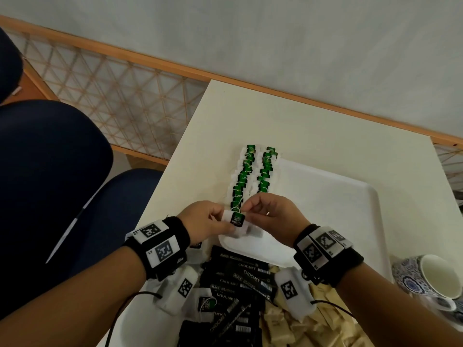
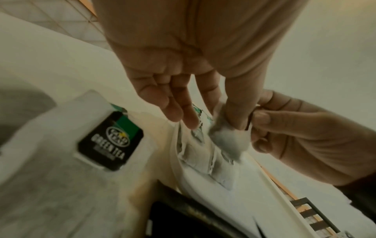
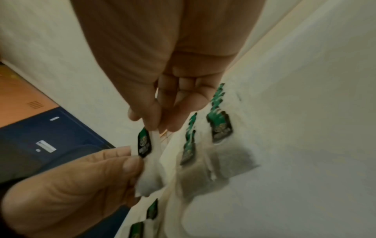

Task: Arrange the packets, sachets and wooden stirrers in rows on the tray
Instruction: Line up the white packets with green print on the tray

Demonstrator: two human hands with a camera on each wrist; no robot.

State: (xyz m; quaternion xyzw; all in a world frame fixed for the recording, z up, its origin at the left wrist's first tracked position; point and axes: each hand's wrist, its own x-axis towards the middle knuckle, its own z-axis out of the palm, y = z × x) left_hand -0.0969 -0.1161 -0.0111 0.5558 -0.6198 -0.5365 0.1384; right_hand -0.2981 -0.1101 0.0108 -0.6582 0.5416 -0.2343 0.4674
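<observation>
Head view: left hand (image 1: 208, 221) and right hand (image 1: 269, 216) both pinch one tea bag (image 1: 236, 219) over white tray (image 1: 350, 201), near two tea-bag rows (image 1: 253, 171).

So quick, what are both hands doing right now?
Left hand: pinching the tea bag by its side.
Right hand: pinching the same tea bag at its top.

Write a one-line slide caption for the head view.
Both hands, left hand and right hand, pinch a green tea bag above the white tray, at the near end of two tea bag rows.
</observation>
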